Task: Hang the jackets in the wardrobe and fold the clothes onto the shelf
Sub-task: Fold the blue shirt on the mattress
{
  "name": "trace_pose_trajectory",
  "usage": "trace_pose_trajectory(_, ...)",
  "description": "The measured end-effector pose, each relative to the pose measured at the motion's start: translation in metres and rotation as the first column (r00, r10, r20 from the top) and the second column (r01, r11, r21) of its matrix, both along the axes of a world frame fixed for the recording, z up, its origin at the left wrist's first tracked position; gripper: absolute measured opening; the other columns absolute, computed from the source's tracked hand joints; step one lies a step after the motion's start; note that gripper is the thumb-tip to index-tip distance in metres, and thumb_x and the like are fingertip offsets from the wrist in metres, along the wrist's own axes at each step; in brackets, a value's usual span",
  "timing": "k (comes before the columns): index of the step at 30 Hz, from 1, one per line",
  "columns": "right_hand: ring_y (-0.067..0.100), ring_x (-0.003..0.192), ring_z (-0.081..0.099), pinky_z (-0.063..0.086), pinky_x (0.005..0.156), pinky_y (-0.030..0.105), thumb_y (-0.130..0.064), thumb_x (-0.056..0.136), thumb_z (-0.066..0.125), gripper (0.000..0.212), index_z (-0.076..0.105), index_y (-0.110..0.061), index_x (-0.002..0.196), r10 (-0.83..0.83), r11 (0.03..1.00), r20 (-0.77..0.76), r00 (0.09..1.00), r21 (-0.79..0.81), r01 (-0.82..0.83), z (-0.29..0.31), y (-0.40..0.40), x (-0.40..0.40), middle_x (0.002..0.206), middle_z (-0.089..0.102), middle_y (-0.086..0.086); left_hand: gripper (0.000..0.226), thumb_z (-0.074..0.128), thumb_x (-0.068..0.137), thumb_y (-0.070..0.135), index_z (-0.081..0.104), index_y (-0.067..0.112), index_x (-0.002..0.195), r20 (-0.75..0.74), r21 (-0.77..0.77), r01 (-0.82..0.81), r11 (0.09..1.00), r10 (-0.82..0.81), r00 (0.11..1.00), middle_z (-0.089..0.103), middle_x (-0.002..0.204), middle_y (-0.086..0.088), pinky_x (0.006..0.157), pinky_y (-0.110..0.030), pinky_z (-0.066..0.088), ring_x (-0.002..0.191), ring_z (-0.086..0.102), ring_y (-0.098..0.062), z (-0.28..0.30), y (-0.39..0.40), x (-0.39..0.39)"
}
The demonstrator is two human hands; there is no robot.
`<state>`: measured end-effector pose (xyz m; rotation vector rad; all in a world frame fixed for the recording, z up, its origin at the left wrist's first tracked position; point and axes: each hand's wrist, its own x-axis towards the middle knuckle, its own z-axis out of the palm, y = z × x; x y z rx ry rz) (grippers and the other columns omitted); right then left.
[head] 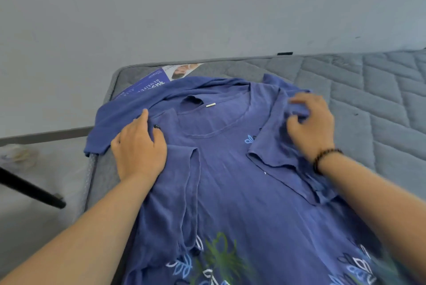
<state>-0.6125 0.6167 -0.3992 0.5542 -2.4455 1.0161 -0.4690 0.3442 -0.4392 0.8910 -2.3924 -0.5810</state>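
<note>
Grey quilted mattress [345, 82] carries the blue shirt [230, 181] spread flat for folding, your left hand [138, 146] pressing one folded-in sleeve with straight fingers while your right hand [311, 123] curls its fingers pinching the other sleeve inward.

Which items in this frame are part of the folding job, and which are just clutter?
In the job:
- blue flower-printed cotton garment, spread out flat
- left hand, resting on its folded-in sleeve
- right hand, gripping the other sleeve's fabric
- grey quilted mattress, the work surface

Lying about:
- printed blue-and-white label sheet
- black rod
</note>
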Motion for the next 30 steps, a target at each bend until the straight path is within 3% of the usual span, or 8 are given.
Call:
trace_pose_trajectory(2, 0.029, 0.116, 0.050, 0.035, 0.093, 0.022, -0.002, 0.082, 0.052, 0.033, 0.060, -0.006, 0.114, -0.023, 0.997, 0.121, 0.992, 0.079, 0.013, 0.027, -0.020, -0.025, 0.123, 0.057, 0.013, 0.049, 0.050, 0.093, 0.022, 0.046, 0.019, 0.141, -0.057, 0.087, -0.022, 0.996, 0.027, 0.998, 0.060, 0.129, -0.002, 0.104, -0.045, 0.030, 0.123, 0.048, -0.027, 0.000, -0.006, -0.001)
trace_pose_trajectory(5, 0.030, 0.128, 0.044, 0.036, 0.104, 0.037, -0.001, 0.080, 0.054, 0.057, 0.047, -0.014, 0.135, -0.036, 0.881, 0.299, 0.954, 0.460, -0.111, 0.047, -0.050, -0.049, 0.140, 0.047, 0.010, 0.046, 0.057, 0.087, 0.023, 0.054, 0.026, 0.133, -0.137, 0.250, -0.031, 0.968, 0.067, 0.988, 0.063, 0.125, 0.007, 0.107, -0.042, 0.029, 0.121, 0.049, -0.022, -0.001, -0.012, -0.001)
trace_pose_trajectory(10, 0.031, 0.113, 0.051, 0.025, 0.091, 0.037, -0.010, 0.083, 0.054, 0.052, 0.047, -0.027, 0.131, -0.104, 0.728, 0.376, 0.921, 0.659, -0.187, 0.046, -0.065, -0.054, 0.121, 0.060, 0.006, 0.049, 0.068, 0.081, 0.036, 0.058, 0.031, 0.128, 0.052, 0.221, 0.008, 0.975, -0.020, 0.998, 0.060, 0.124, -0.003, 0.100, -0.045, 0.033, 0.121, 0.048, -0.029, 0.009, -0.014, 0.003)
trace_pose_trajectory(18, 0.025, 0.098, 0.057, 0.038, 0.091, 0.039, -0.012, 0.082, 0.062, 0.009, 0.065, -0.016, 0.089, 0.007, 0.867, 0.262, 0.965, 0.479, -0.136, 0.083, -0.032, -0.031, 0.095, 0.065, 0.001, 0.006, 0.071, 0.077, 0.036, 0.069, 0.034, 0.082, -0.027, 0.256, 0.232, 0.939, -0.233, 0.972, 0.067, 0.082, 0.015, 0.084, -0.037, 0.048, 0.086, 0.063, -0.016, 0.043, -0.004, 0.039)
trace_pose_trajectory(20, 0.023, 0.086, 0.056, 0.047, 0.080, 0.035, -0.005, 0.080, 0.062, 0.009, 0.063, -0.014, 0.079, 0.071, 0.903, 0.289, 0.955, 0.389, -0.184, 0.089, -0.017, -0.019, 0.085, 0.064, 0.004, 0.014, 0.077, 0.073, 0.035, 0.069, 0.034, 0.084, -0.100, 0.273, 0.298, 0.915, -0.281, 0.954, 0.065, 0.074, 0.014, 0.070, -0.019, 0.045, 0.071, 0.058, -0.006, 0.053, 0.010, 0.057)
trace_pose_trajectory(23, 0.015, 0.068, 0.052, 0.039, 0.058, 0.017, -0.006, 0.083, 0.063, 0.007, 0.061, -0.011, 0.079, 0.084, 0.932, 0.341, 0.936, 0.305, -0.195, 0.091, 0.008, 0.007, 0.069, 0.057, -0.005, 0.029, 0.081, 0.072, 0.021, 0.066, 0.027, 0.097, -0.129, 0.257, 0.366, 0.895, -0.344, 0.930, 0.053, 0.064, 0.005, 0.056, -0.009, 0.036, 0.057, 0.048, -0.009, 0.059, 0.036, 0.086)
trace_pose_trajectory(27, 0.008, 0.056, 0.065, 0.053, 0.058, 0.018, 0.003, 0.083, 0.058, 0.011, 0.060, -0.007, 0.081, 0.101, 0.959, 0.505, 0.857, 0.179, -0.219, 0.080, 0.049, 0.043, 0.070, 0.065, 0.002, 0.061, 0.082, 0.071, 0.019, 0.055, 0.022, 0.125, -0.092, 0.319, 0.335, 0.886, -0.323, 0.942, 0.057, 0.091, 0.006, 0.072, -0.014, 0.037, 0.078, 0.055, -0.009, 0.058, 0.071, 0.126)
trace_pose_trajectory(30, 0.015, 0.061, 0.070, 0.060, 0.063, 0.031, 0.012, 0.081, 0.057, 0.023, 0.056, -0.009, 0.072, 0.150, 0.983, 0.650, 0.745, -0.019, -0.181, 0.068, 0.084, 0.069, 0.075, 0.065, 0.014, 0.061, 0.084, 0.069, 0.022, 0.057, 0.022, 0.124, -0.074, 0.342, 0.337, 0.877, -0.333, 0.940, 0.057, 0.091, 0.014, 0.072, -0.011, 0.037, 0.073, 0.053, -0.001, 0.060, 0.105, 0.158)
